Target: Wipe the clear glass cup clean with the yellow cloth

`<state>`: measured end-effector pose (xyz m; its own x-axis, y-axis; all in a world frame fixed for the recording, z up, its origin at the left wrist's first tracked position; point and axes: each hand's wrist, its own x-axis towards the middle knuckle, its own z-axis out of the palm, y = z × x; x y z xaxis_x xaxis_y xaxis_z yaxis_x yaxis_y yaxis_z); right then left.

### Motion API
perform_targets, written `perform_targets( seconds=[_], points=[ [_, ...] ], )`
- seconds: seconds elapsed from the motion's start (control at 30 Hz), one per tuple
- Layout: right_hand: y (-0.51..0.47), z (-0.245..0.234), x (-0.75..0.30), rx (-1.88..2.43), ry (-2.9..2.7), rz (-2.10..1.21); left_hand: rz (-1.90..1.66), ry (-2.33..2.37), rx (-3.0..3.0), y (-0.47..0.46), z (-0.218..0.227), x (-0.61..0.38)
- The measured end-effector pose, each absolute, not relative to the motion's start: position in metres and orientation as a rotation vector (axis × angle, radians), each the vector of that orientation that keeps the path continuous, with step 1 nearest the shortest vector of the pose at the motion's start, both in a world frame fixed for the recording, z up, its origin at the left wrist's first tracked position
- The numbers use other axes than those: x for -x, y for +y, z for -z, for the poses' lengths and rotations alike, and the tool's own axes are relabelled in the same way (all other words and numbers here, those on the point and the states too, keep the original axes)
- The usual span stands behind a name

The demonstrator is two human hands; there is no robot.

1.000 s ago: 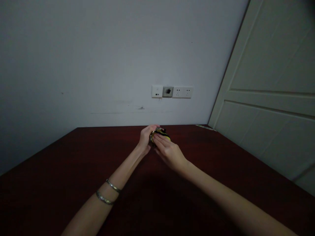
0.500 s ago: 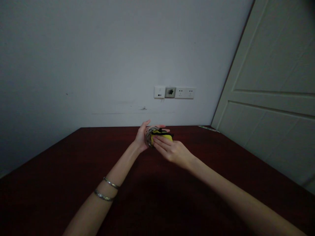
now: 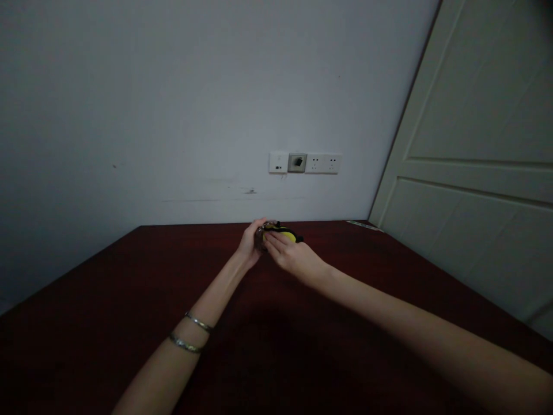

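Over the far middle of the table, both hands meet at one small bundle. My left hand [image 3: 250,242] is closed around a shiny, greyish rounded object [image 3: 259,238], which looks see-through like glass; most of it is hidden. With its fingers together, my right hand [image 3: 298,259] presses a yellow cloth [image 3: 287,234] with black edging against that object's right side. The cloth's black edge runs along its top and sticks out past the right knuckles. Two silver bangles [image 3: 185,343] circle the left forearm.
The dark red table [image 3: 129,288] runs up to a pale wall [image 3: 194,104]. Sockets and switch plates [image 3: 323,163] are set in the wall above the table's back edge. A white panelled door [image 3: 466,173] leans in at the right. A thin strip [image 3: 365,225] lies at the back right corner.
The left fingers have closed further around the shiny object, which now shows less. My right hand has shifted slightly left and up with the cloth, and the cloth's visible yellow part has changed shape.
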<state>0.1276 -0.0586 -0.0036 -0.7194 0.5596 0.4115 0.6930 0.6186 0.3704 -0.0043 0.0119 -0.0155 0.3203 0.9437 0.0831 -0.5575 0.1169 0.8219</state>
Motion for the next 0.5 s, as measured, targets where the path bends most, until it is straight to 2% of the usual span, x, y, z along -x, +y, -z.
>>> perform_targets(
  seconds=[0.3, 0.5],
  points=[
    [-0.058, 0.042, -0.093, 1.079, -2.094, 0.289, -1.326, 0.381, -0.929, 0.006, 0.016, 0.005],
    [-0.053, 0.029, -0.113, 0.978, -2.153, 0.437, -1.239, 0.295, -0.936, 0.003, 0.013, 0.006]
  ],
)
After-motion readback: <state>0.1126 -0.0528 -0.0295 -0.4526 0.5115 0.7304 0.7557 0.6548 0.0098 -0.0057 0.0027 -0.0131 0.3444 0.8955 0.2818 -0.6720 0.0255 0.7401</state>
